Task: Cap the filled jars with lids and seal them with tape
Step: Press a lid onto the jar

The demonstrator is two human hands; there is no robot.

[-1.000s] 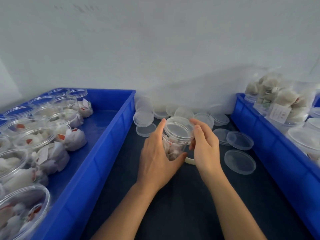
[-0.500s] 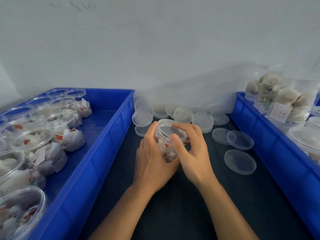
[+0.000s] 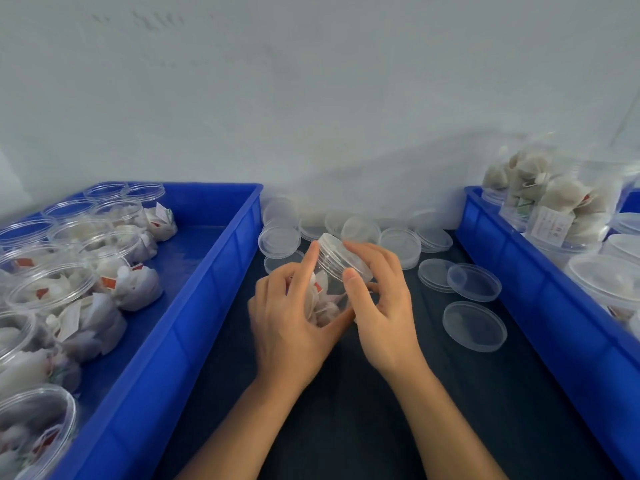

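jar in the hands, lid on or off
On. The clear lid sits over the mouth of the tilted jar; right hand grips the lid, left hand the body. Fully screwed: cannot tell.

Nothing's really readable here. The white paper tag (image 3: 551, 226) on the clear plastic jar (image 3: 568, 206) has print, way too blurry though.

Dark worktop (image 3: 346, 427) runs up the centre of frame. Blue bin (image 3: 194, 306) at left, second blue bin (image 3: 540, 306) at right. Pale wall (image 3: 311, 98) fills the upper half.
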